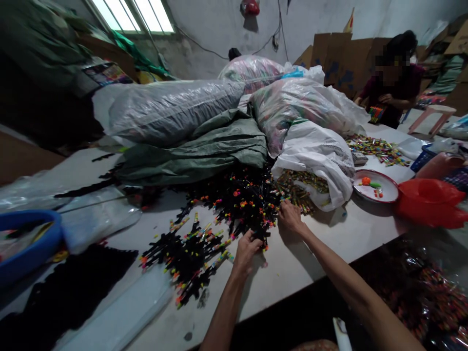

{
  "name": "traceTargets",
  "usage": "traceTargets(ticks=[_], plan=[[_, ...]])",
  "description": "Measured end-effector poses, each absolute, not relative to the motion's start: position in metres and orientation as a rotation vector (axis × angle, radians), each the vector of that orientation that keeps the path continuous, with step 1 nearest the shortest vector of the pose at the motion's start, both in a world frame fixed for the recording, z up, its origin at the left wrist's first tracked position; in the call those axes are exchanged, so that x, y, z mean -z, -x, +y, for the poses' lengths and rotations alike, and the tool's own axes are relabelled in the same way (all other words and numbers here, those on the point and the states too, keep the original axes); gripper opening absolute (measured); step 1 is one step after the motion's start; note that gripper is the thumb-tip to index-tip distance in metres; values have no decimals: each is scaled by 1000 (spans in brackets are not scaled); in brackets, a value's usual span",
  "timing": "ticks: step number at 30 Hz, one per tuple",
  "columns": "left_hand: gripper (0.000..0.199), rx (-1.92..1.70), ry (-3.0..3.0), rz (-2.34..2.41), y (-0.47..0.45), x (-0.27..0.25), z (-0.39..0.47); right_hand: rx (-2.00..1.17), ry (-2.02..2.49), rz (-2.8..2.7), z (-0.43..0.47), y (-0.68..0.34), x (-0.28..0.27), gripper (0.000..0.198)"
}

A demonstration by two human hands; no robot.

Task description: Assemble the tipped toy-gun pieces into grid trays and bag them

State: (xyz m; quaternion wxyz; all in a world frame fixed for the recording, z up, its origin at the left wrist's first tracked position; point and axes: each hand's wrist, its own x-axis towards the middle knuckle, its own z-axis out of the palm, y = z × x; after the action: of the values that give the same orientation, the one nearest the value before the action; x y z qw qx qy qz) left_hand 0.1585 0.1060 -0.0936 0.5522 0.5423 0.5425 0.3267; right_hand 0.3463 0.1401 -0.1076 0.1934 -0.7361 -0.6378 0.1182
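A heap of black pieces with small bright orange, pink and yellow tips (pixel 239 200) spreads over the white table. My left hand (pixel 248 249) is at its front edge, fingers curled in against the black pieces; what lies between them is too small to make out. To the right, my right hand (pixel 291 215) reaches where the black heap meets a mass of thin patterned sticks (pixel 310 183) at the mouth of a white sack (pixel 318 151). Its fingers are bent together and their tips are partly hidden. Left of my hands lies a smaller pile of black pieces joined with patterned sticks (pixel 193 253).
Large stuffed bags (pixel 175 107) and a dark green sack (pixel 204 151) stand behind the heap. A white plate (pixel 389 187) and a red plastic bag (pixel 431 202) are on the right, a blue basin (pixel 54 234) on the left. Another person (pixel 397 83) works at the back right.
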Motion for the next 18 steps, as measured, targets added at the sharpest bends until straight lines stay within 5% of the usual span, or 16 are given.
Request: traceTargets(ticks=[9,18], plan=[[40,-751,-1064,1162,-161,94,77,-1469,1177,-836,84,-331,94,18],[22,-758,-1580,1237,-150,91,64,-1583,1016,-943,61,-328,82,19]])
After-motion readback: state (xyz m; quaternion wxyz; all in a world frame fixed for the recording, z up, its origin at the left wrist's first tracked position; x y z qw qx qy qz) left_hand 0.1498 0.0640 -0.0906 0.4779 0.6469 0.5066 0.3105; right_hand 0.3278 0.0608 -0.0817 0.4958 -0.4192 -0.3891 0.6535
